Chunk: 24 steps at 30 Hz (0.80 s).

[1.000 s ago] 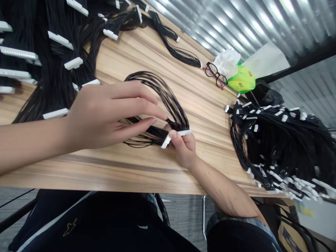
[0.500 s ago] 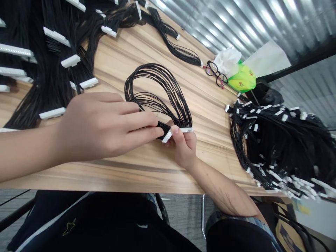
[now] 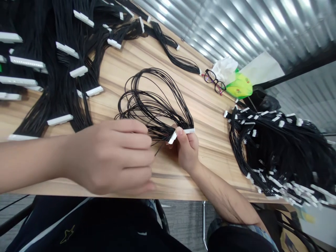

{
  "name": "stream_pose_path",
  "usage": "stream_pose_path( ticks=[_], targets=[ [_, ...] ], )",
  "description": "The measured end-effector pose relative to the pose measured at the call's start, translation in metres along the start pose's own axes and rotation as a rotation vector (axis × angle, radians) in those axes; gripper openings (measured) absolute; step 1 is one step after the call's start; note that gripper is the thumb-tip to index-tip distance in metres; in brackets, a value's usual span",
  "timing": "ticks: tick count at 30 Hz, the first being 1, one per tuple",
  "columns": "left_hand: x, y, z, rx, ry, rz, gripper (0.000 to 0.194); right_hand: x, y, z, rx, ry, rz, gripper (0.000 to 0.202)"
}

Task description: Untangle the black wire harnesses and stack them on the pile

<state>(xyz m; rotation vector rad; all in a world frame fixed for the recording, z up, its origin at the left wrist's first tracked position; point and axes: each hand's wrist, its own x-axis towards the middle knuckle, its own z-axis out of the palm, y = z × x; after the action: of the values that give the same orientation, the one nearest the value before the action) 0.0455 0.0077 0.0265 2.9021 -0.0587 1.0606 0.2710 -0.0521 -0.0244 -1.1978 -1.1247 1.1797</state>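
A looped black wire harness has its two white connectors brought together at an angle. My right hand grips these ends between thumb and fingers; one white connector points down to the left, the other to the right. To the left, my left hand is closed with curled fingers, back of the hand upward. It overlaps the lower left of the loop in view, and whatever lies inside its fingers is hidden. One thin wire sticks out between the hand and the connectors.
Many black harnesses with white connectors cover the left of the wooden table. Another pile lies at the right edge. Glasses, a green packet and a separate harness lie at the back by a corrugated wall.
My left hand has drawn back left and down from the connectors, and its stretched fingers have curled shut. The wire loops have spread wider and looser. My right hand keeps its grip.
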Motion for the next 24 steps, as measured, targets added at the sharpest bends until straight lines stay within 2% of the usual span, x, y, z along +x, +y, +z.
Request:
stream_pose_path(
  ticks=[3,5,9,12,17,20,24],
  targets=[
    [-0.004,0.005,0.002,-0.142,-0.075,-0.038,0.048,0.002,-0.001,0.0,0.017,0.024,0.007,0.053],
    [-0.004,0.003,0.001,-0.103,-0.106,-0.181,0.048,0.003,-0.002,0.0,0.022,0.043,-0.006,0.053],
    [-0.001,-0.011,-0.004,0.103,-0.092,-0.436,0.036,0.001,-0.001,-0.001,0.014,0.033,-0.048,0.051],
    [-0.001,-0.019,-0.003,0.321,-0.078,-0.536,0.031,-0.002,0.001,-0.003,-0.036,-0.032,-0.1,0.048],
    [-0.003,-0.025,-0.006,0.371,-0.097,-0.528,0.041,-0.006,0.0,-0.007,-0.153,-0.184,-0.194,0.046],
    [-0.002,-0.032,-0.01,0.379,-0.19,-0.469,0.055,-0.006,-0.002,-0.009,-0.155,-0.277,-0.213,0.043],
    [-0.002,-0.044,-0.01,0.313,-0.289,-0.446,0.073,-0.006,-0.001,-0.01,-0.142,-0.261,-0.165,0.044]
  ],
)
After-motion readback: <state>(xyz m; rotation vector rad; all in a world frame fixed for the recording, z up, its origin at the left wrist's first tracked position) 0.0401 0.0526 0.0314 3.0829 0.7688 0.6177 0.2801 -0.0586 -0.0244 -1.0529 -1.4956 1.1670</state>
